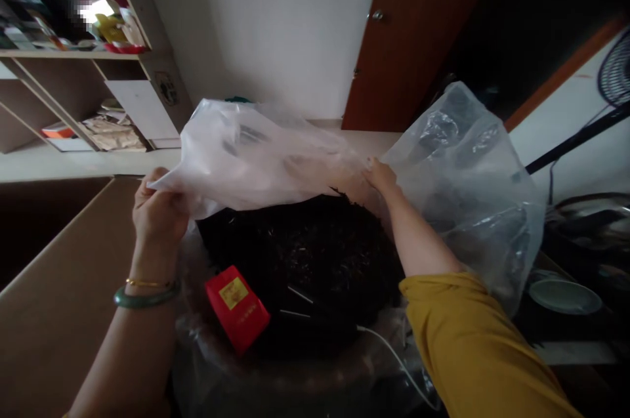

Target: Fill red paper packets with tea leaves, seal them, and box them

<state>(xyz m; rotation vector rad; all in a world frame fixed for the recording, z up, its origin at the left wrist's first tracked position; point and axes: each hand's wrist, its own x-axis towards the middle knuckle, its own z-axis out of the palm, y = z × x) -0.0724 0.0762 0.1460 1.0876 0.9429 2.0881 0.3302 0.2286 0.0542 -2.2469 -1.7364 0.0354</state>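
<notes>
A large translucent plastic bag [266, 155] spreads out with its mouth toward me. My left hand [160, 211], below it a green bangle [147, 296], is closed on the bag's left edge. On the far right side of the opening, my right hand [381, 178] pinches the bag's rim. Dark, dry, shredded leaf-like material [325, 247] fills the space between my forearms. On its near left lies a red packet [237, 310] with a yellow label. Beside the packet are thin shiny strips and a white cable [394, 352]; what the cable joins is too dark to make out.
A cardboard box [83, 260] stands at the left. Behind it is a shelf unit [123, 67] with papers and small items. A brown door [394, 44] is at the back. To the right are a black fan [615, 70] and a pale round lid or dish [566, 296].
</notes>
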